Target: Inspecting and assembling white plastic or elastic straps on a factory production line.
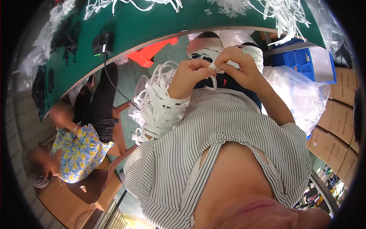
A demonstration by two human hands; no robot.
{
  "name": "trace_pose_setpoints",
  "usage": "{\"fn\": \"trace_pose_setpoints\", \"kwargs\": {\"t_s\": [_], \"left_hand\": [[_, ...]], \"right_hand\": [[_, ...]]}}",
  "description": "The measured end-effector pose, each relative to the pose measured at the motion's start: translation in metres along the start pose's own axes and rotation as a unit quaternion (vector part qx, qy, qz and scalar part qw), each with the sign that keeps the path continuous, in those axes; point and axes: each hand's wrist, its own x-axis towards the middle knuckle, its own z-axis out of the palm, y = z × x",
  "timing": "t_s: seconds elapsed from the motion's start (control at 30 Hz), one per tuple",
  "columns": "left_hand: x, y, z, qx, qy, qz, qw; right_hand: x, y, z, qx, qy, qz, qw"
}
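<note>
My left hand [188, 76] and my right hand [241, 68] meet above my lap, the fingertips of both pinched on a narrow white strap [213, 83]. One end of it hangs in a curve below the fingers. Whether a small clear piece sits between the fingertips, I cannot tell. Many looped white straps [162, 108] are wound around my left forearm. More white straps [206, 47] lie wrapped about my legs, below the edge of the green table [152, 28].
White straps [284, 17] and small clear plastic pieces [232, 7] lie on the table, with a black adapter [103, 44] and cable at left. A red stool [150, 53] is underneath. Right: clear bag [293, 91], blue crate [297, 61], cartons [339, 118]. A co-worker [82, 152] sits at left.
</note>
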Motion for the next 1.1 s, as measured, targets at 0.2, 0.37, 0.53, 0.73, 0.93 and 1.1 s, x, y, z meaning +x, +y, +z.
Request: {"fn": "trace_pose_setpoints", "kwargs": {"t_s": [0.2, 0.37, 0.53, 0.73, 0.93, 1.1], "left_hand": [[-0.001, 0.0, -0.003, -0.031, -0.001, -0.005, 1.0], [-0.002, -0.001, -0.008, -0.035, -0.02, -0.012, 0.999], [-0.007, 0.0, -0.008, -0.044, -0.001, -0.019, 0.999], [-0.003, 0.001, 0.001, -0.004, 0.007, -0.008, 1.0], [-0.01, 0.007, -0.001, 0.003, 0.042, 0.016, 0.999], [-0.007, 0.003, -0.007, 0.021, 0.054, 0.035, 0.998]], "right_hand": [[0.01, -0.01, -0.008, 0.001, 0.0, 0.019, 1.0], [0.014, -0.011, -0.008, 0.001, -0.033, 0.039, 0.999], [0.024, 0.002, -0.009, 0.03, 0.009, 0.084, 0.996], [0.09, 0.082, -0.013, -0.381, 0.129, -0.042, 0.915], [0.103, 0.055, -0.01, -0.444, 0.148, -0.102, 0.878], [0.066, -0.007, -0.011, -0.131, 0.028, -0.007, 0.991]]}}
